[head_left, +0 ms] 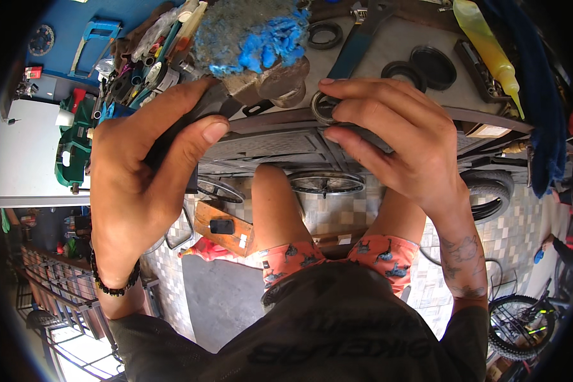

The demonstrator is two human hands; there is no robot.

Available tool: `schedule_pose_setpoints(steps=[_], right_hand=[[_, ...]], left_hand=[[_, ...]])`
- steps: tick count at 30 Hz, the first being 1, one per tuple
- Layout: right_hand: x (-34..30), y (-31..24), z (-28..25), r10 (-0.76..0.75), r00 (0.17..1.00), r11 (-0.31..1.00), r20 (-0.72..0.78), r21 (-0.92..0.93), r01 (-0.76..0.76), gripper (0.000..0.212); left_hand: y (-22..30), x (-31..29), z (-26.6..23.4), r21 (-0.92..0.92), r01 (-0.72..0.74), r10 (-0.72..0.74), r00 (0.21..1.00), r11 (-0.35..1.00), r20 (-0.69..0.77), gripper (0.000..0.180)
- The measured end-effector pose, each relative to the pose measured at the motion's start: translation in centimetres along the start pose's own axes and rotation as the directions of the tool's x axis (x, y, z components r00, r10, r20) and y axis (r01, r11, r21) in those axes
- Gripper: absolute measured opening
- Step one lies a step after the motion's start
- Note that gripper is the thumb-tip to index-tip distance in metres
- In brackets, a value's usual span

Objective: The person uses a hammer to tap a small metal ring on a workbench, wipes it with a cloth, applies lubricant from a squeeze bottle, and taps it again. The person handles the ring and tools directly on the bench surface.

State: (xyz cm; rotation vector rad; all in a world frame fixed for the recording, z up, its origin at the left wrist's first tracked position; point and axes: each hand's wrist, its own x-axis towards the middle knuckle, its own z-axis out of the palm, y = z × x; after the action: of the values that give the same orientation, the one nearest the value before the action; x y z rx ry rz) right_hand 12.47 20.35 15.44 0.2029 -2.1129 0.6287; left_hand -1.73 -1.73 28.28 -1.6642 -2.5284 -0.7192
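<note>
My left hand (149,149) is closed round a dark, flat-sided black part (211,100) whose kind I cannot make out. Most of that part is hidden behind the fingers. Its tip lies beside a worn metal block (274,83) topped by a blue, frayed rag (270,41). Over the front edge of the workbench (372,54), my right hand (395,130) pinches a small metal ring (323,107), which looks like a bearing. The fingers cover part of the ring.
Black rings (325,35), a round black cap (433,67), an adjustable wrench (360,41) and a yellow squeeze bottle (490,48) lie on the bench. Many hand tools (149,70) crowd its left. Below are a bicycle wheel (328,183) and a phone (221,226) on a wooden box (239,239).
</note>
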Motion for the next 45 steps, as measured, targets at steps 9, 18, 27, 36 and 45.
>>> schedule_pose_setpoints(steps=[9, 18, 27, 36, 45], right_hand=[[-0.2, -0.4, -0.3, 0.04, 0.999, 0.998, 0.033, -0.048, -0.038, 0.022], [0.5, -0.7, -0.8, -0.024, 0.995, 0.991, 0.095, -0.132, 0.037, 0.022], [1.3, -2.5, -1.2, -0.194, 0.981, 0.947, 0.003, -0.261, 0.188, 0.022], [1.4, -4.0, -1.1, -0.203, 0.979, 0.931, 0.019, -0.305, 0.199, 0.02], [1.3, -4.2, -0.6, -0.189, 0.982, 0.924, 0.021, -0.335, 0.185, 0.021]], left_hand=[[0.4, 0.0, 0.5, -0.06, -0.105, 0.106, 0.994, 0.993, 0.002, 0.024], [0.0, -3.2, -2.3, -0.162, 0.15, -0.178, 0.968, 0.975, -0.175, 0.027], [-4.0, -11.8, -1.7, -0.38, 0.223, -0.292, 0.947, 0.898, -0.134, 0.04], [-6.1, -16.4, 0.2, -0.591, 0.376, -0.512, 0.856, 0.713, -0.073, 0.037], [-6.7, -17.7, 0.4, -0.612, 0.382, -0.523, 0.85, 0.692, -0.061, 0.034]])
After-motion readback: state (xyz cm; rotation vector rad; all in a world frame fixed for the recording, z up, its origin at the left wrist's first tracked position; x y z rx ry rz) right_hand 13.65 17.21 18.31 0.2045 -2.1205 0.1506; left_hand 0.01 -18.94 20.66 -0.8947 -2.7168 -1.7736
